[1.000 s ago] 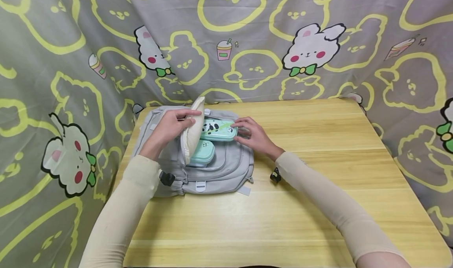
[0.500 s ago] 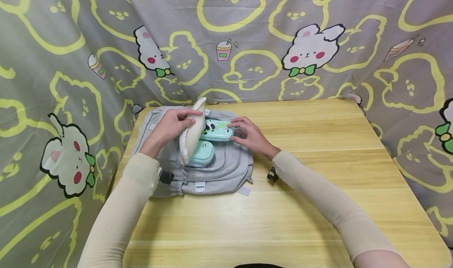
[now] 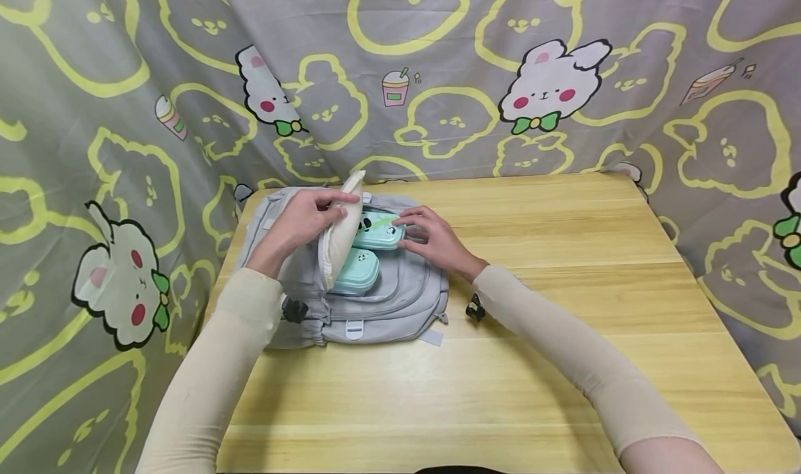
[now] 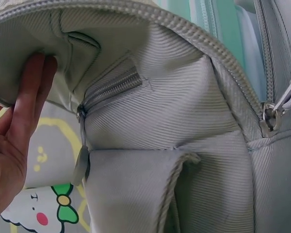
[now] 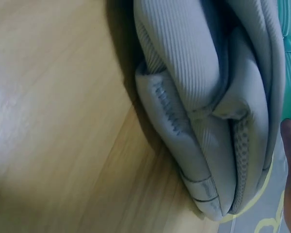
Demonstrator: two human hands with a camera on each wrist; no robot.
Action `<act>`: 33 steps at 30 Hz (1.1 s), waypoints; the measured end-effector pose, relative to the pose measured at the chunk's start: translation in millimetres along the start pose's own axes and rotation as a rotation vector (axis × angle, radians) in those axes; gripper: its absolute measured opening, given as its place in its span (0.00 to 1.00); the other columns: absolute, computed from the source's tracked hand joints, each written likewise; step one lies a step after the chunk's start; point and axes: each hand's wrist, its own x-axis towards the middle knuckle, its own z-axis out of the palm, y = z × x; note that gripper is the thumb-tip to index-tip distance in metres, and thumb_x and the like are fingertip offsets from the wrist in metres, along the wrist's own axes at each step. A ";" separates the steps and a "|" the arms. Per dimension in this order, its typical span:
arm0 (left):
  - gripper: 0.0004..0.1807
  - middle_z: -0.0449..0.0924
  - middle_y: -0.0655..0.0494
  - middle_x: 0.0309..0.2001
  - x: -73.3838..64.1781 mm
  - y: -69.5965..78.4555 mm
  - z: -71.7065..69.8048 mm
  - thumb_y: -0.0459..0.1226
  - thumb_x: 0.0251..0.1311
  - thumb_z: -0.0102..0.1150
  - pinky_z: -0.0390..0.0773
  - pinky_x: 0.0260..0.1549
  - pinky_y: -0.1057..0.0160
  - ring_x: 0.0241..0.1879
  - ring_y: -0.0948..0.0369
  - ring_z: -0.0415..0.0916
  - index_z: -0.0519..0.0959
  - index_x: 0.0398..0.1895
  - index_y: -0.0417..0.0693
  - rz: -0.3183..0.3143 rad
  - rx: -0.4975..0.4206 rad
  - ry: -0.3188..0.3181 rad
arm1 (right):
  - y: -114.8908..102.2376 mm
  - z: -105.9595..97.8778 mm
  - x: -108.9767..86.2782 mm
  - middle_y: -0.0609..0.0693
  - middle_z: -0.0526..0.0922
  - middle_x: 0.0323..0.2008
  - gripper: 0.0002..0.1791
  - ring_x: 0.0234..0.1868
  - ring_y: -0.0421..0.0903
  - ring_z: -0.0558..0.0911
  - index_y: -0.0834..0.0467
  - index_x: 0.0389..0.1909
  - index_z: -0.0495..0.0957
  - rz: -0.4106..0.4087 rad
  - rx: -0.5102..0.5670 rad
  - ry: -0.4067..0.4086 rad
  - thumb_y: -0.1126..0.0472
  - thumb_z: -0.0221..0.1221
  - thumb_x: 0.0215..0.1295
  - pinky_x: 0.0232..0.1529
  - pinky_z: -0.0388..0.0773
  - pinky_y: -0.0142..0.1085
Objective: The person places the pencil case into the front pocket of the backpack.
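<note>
A grey backpack lies on the table with its front compartment unzipped. My left hand holds up the compartment's flap, whose cream lining faces right; the left wrist view shows its fingers on the flap's grey outer side. At the right, my right hand grips the end of a mint-green panda-print pencil case, thumb on the near side and fingers over the top. Part of the case sits behind the flap. A second, smaller-looking mint case lies nearer to me in the opening, also partly covered by the flap.
The backpack rests at the left of a wooden table. A patterned grey curtain hangs behind and at both sides. A grey strap end sticks out at the bag's front right.
My right hand has moved left, sliding the panda-print pencil case further behind the flap. My left hand and the flap have stayed nearly still.
</note>
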 end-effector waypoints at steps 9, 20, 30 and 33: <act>0.19 0.85 0.45 0.51 -2.3 8.3 1.1 0.36 0.77 0.60 0.72 0.42 0.56 0.38 0.53 0.71 0.88 0.65 0.57 0.019 0.112 0.022 | -1.3 10.2 6.4 0.56 0.76 0.68 0.22 0.70 0.55 0.79 0.58 0.64 0.85 -0.009 -0.018 0.005 0.61 0.73 0.71 0.67 0.82 0.41; 0.19 0.72 0.53 0.25 -3.4 23.8 4.1 0.33 0.76 0.56 0.70 0.33 0.58 0.25 0.57 0.64 0.89 0.63 0.52 0.075 0.258 0.027 | -10.2 20.9 11.2 0.61 0.76 0.70 0.21 0.71 0.57 0.79 0.60 0.64 0.85 -0.031 0.044 0.005 0.62 0.71 0.73 0.67 0.82 0.42; 0.19 0.82 0.47 0.31 -3.7 29.1 5.3 0.33 0.77 0.56 0.70 0.29 0.59 0.21 0.59 0.61 0.89 0.63 0.53 0.089 0.273 0.026 | -12.7 28.6 17.9 0.59 0.77 0.69 0.21 0.71 0.55 0.79 0.61 0.63 0.85 -0.022 0.038 0.021 0.64 0.72 0.72 0.65 0.83 0.40; 0.19 0.88 0.43 0.43 -2.4 30.6 5.5 0.33 0.77 0.57 0.71 0.30 0.59 0.23 0.58 0.63 0.90 0.62 0.53 0.089 0.271 0.026 | -13.0 30.8 19.2 0.59 0.78 0.69 0.21 0.71 0.56 0.79 0.61 0.63 0.85 -0.028 0.041 0.031 0.64 0.72 0.71 0.65 0.83 0.42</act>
